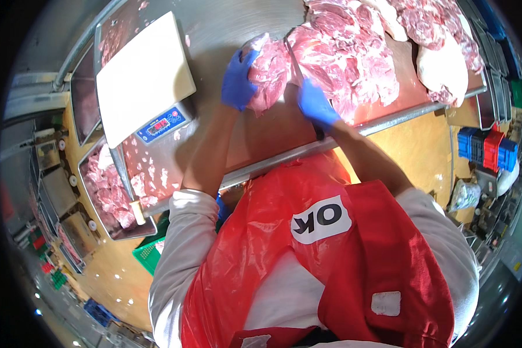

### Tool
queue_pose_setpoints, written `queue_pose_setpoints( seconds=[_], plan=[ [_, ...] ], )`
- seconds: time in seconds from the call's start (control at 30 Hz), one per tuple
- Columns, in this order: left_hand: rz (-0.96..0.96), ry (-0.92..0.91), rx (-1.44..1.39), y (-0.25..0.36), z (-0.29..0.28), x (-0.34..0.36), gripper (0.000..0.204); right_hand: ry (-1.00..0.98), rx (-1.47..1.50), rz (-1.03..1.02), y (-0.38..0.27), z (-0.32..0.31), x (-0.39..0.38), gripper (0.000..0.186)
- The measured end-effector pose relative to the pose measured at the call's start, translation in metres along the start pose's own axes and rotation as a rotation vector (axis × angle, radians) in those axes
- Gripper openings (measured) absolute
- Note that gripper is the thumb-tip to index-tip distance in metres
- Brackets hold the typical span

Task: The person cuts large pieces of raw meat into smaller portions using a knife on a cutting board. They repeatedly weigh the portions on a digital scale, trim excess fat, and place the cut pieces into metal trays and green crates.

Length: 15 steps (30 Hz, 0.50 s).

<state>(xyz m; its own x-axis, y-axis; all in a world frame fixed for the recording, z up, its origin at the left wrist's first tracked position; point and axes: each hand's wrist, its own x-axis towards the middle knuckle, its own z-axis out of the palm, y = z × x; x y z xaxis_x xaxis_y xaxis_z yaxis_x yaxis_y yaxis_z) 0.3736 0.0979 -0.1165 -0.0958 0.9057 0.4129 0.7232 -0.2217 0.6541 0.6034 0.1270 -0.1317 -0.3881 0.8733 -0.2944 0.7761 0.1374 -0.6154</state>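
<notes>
Head view, starting at the left: we see a rectangular silver metal pan (pixel 132 234) filled with chunks of pink meat (pixel 107 194). Across its right side lies a long steel tool with a pale handle (pixel 137 213), and just below it shows part of a green plastic basket (pixel 147 255). Beside the pan, on the grey steel worktable (pixel 214 26), we have a large white rectangular platform (pixel 148 75), with a blue scale panel (pixel 163 124) and its lit red display at the near edge. Small pink scraps (pixel 151 171) are scattered below the panel.

Near the middle of the table, our blue-gloved left hand (pixel 239 83) is curled around the left edge of a rounded pink piece of raw meat (pixel 269 78), its fingers bent over the top. Along that piece's right side runs a slim dark-looking knife blade (pixel 293 61), between it and a broad, marbled pink slab of meat (pixel 351 66); we cannot tell how deep the edge sits. Our blue-gloved right hand (pixel 318 104) is closed around the knife's handle, which its fingers mostly hide.

Farther right, a rounded piece with pale skin (pixel 442 66) lies near the table's edge, under more red meat. Beyond the table, at the far right, stand blue and red plastic crates (pixel 487 148).
</notes>
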Motion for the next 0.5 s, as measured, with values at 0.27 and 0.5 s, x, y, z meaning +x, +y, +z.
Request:
queue_pose_setpoints(
  seconds=[0.27,0.5],
  plan=[
    [0.127,0.169,0.085,0.026,0.006,-0.024,0.043,-0.149,-0.359,-0.233,-0.012,0.018,0.066,0.034],
    [-0.036,0.227,-0.096,0.004,0.007,-0.034,0.038,-0.438,-0.125,-0.066,0.077,-0.013,-0.111,0.018]
  ],
)
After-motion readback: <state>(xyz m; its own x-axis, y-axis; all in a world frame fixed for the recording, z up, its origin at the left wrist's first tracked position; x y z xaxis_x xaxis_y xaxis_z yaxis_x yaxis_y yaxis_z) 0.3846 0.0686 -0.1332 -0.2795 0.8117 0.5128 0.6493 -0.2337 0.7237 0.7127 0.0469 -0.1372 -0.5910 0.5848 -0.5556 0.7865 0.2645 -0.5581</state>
